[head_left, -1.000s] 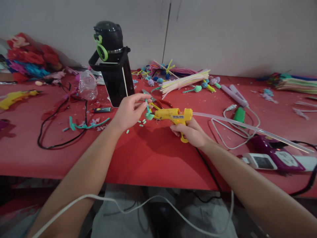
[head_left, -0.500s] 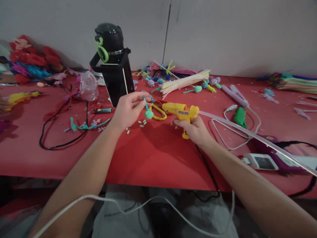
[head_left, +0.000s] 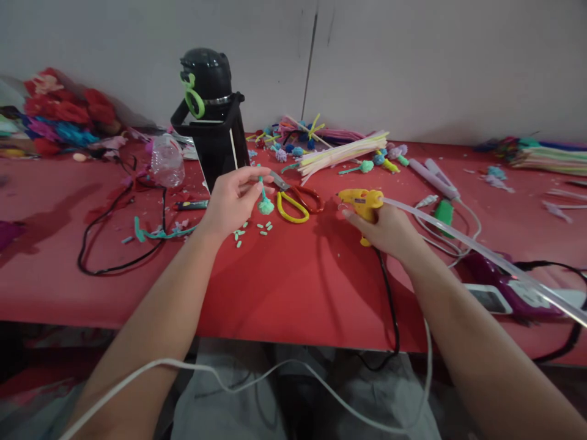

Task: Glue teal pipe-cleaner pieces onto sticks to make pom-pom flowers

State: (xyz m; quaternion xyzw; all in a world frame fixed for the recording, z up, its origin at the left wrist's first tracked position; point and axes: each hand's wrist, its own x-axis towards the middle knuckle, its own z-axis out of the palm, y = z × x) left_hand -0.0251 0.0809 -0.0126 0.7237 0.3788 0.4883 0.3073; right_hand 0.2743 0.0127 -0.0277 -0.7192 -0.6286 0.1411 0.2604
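Note:
My left hand point(head_left: 236, 198) pinches the teal stem of a small green fuzzy ball point(head_left: 265, 206), which hangs below the fingertips. Several pale green pellets point(head_left: 262, 230) lie on the red table just beneath. My right hand point(head_left: 387, 229) is wrapped round the grip of a yellow glue gun point(head_left: 360, 198), its nozzle facing left and a long clear glue stick point(head_left: 477, 250) coming out of its back. Between the hands lie scissors point(head_left: 293, 215) with red and yellow handles.
A tall black bottle point(head_left: 217, 140) stands behind my left hand. Bundled pipe cleaners point(head_left: 343, 153) lie at the back. A lilac tool point(head_left: 433, 178) with a white cord and a purple device point(head_left: 504, 281) are at right. A black cable point(head_left: 85, 244) loops at left.
My right hand has moved right with the glue gun, away from the green ball, uncovering the scissors. My left hand has shifted slightly left with the ball.

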